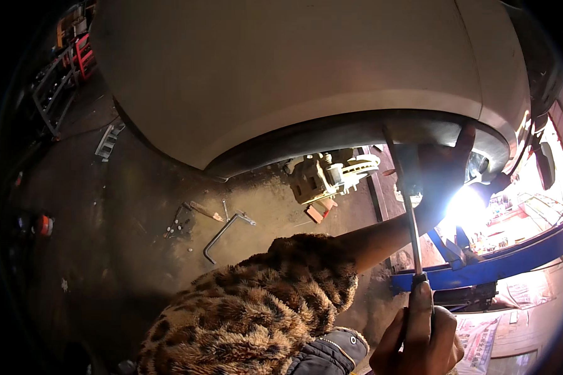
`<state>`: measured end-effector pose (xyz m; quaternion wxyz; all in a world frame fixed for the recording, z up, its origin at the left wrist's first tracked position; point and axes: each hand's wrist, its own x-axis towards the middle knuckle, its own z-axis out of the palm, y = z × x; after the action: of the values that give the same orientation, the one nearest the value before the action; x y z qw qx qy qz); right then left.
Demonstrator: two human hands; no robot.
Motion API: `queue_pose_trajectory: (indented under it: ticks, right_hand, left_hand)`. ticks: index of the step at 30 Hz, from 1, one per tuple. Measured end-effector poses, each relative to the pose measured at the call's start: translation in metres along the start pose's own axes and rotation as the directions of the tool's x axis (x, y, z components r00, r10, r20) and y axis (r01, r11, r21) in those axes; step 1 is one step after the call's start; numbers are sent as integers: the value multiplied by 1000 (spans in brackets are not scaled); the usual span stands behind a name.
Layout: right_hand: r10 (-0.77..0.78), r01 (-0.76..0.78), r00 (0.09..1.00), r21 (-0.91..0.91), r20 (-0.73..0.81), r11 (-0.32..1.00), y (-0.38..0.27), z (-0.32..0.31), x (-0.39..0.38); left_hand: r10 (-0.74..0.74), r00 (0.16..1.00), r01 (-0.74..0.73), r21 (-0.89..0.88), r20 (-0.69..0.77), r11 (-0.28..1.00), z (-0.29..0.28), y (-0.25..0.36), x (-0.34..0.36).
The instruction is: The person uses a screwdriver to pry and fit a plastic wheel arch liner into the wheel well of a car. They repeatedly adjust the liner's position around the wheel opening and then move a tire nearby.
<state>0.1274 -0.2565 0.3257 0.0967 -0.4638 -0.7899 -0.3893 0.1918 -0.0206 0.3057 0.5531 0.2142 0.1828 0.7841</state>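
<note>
My right hand (428, 337) is wrapped round the dark handle of a long screwdriver (413, 244), whose metal shaft rises to the black lining (294, 132) of a pale car body's wheel arch (306, 69). My left hand (447, 162), at the end of a leopard-pattern fur sleeve (250, 312), reaches up beside the shaft, with spread fingers against the arch. Bright glare and shadow obscure much of it. A brake caliper and disc assembly (316, 178) shows below the arch.
A bright work light (463, 209) shines by a blue lift beam (500, 264). An L-shaped wrench (222, 237), a wooden piece (203, 209) and a grey block (109, 140) lie on the floor (137, 237). Metal racks (50, 90) stand at the upper left.
</note>
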Motion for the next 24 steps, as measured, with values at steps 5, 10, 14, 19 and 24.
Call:
queue_pose_trajectory:
  ticks: [5,10,14,19,24]
  right_hand:
    - [128,-129,979,-4,157,992,1,-10,-2]
    - [145,-206,850,66,506,976,3,-13,-15]
    - [73,-96,959,70,273,993,-9,6,-8]
    - [-77,77,995,-4,71,997,-14,20,-9]
    - [-186,178,977,-77,-101,981,-21,32,-2]
  left_hand:
    - [11,1000,-11,-10,-5,1000,2,-2,1]
    - [79,996,-78,37,-36,996,-1,-9,9]
    - [123,990,-121,26,-75,992,0,-17,10]
    - [94,994,-92,45,-55,995,-1,-11,8]
    - [81,996,-77,92,-39,993,-2,2,2]
